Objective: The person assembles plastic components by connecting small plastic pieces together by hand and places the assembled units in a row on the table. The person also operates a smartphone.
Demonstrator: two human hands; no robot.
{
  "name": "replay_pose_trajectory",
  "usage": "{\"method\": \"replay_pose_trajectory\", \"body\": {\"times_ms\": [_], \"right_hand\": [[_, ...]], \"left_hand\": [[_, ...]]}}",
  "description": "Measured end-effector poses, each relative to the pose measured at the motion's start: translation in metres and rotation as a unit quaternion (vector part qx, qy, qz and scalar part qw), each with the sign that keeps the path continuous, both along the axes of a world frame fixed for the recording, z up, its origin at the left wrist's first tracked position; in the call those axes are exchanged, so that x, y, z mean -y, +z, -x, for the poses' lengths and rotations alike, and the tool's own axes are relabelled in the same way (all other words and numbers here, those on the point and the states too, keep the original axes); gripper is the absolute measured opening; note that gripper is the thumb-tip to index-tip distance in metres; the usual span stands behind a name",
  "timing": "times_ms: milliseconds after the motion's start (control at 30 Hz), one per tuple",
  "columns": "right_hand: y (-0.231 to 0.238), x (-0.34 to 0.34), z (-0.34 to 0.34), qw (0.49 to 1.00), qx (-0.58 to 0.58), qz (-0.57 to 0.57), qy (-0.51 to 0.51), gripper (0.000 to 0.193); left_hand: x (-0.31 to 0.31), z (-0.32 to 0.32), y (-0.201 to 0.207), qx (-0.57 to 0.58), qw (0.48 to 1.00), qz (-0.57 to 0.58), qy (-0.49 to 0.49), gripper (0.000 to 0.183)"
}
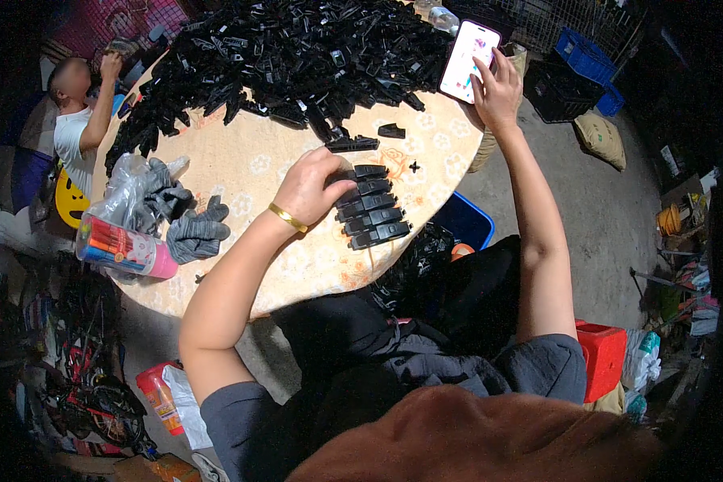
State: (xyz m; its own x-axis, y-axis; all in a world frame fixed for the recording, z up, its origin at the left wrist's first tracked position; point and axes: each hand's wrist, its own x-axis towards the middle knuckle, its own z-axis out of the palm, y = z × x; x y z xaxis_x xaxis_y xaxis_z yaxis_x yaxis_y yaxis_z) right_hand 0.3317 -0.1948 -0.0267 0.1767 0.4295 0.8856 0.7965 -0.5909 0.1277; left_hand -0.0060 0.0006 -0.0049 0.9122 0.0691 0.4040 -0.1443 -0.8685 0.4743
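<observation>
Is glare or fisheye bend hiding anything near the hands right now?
Head view: the phone in the right hand glows overexposed; the left hand on the row of black clips is evenly lit and sharp; the rim is dark, bent.

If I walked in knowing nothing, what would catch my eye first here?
Likely the big heap of black plastic parts across the far side of the round table. Next, the left hand resting on a neat row of black parts near the table's front edge, while the right hand holds a lit phone at the far right. Grey gloves and a pink bottle lie at the left.
</observation>
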Motion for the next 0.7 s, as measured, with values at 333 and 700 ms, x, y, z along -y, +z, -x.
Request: {"method": "replay_pose_trajectory", "body": {"times_ms": [333,700], "right_hand": [[-0.002,-0.008,0.004,0.999,-0.007,0.048,-0.019,0.039],[0.003,-0.014,0.011,0.998,-0.005,0.040,-0.052,0.033]], "left_hand": [[0.001,0.000,0.001,-0.003,1.000,-0.004,0.002,0.021],[0.001,0.000,0.001,-0.004,1.000,0.003,0.001,0.021]]}}
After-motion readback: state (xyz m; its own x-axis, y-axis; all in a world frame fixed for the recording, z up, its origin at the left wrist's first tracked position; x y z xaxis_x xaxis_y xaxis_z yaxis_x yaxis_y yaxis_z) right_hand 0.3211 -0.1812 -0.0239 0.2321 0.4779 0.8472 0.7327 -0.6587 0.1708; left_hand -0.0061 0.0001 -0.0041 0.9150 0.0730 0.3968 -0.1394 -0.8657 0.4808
